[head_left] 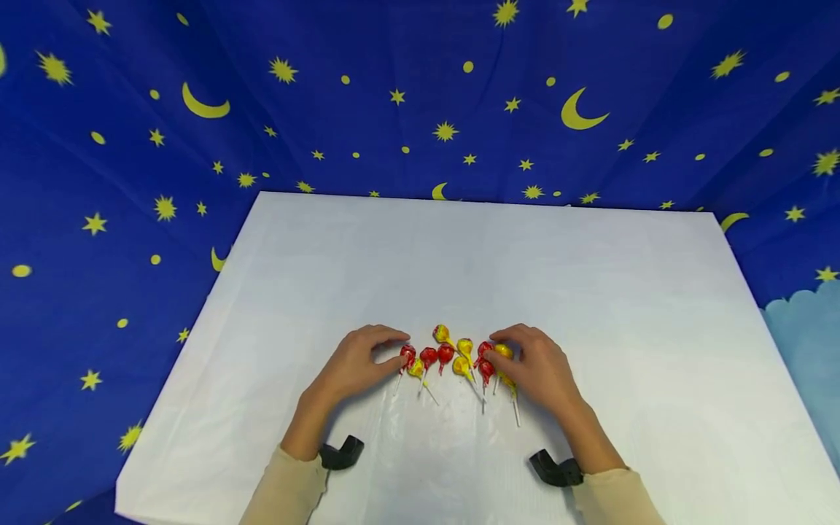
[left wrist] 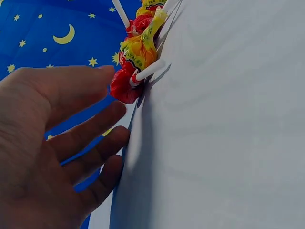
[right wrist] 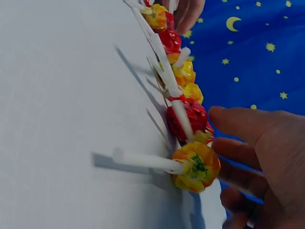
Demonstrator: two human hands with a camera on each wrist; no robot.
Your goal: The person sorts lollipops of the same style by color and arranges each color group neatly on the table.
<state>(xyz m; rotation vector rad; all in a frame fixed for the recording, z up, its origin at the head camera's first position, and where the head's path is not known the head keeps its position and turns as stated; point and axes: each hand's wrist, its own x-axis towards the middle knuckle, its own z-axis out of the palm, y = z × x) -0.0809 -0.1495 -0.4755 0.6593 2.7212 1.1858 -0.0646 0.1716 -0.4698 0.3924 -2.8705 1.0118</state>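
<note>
Several lollipops in red and yellow wrappers with white sticks lie in a loose row on the white table. My left hand (head_left: 361, 359) is at the row's left end, thumb and fingers around a red lollipop (left wrist: 126, 86). In the left wrist view its other fingers are spread and relaxed. At the right end, my right hand (head_left: 534, 361) reaches over, thumb and fingertips right beside a yellow lollipop (right wrist: 196, 166) and a red lollipop (right wrist: 188, 117). Between the hands lie a red lollipop (head_left: 445, 354) and, a little farther back, a yellow lollipop (head_left: 441, 333).
The white table (head_left: 492, 270) spreads out on all sides of the row. Behind and to the left hangs a blue cloth (head_left: 367, 44) with yellow stars and moons. Black wrist mounts (head_left: 556, 469) sit near both beige sleeves (head_left: 289, 485).
</note>
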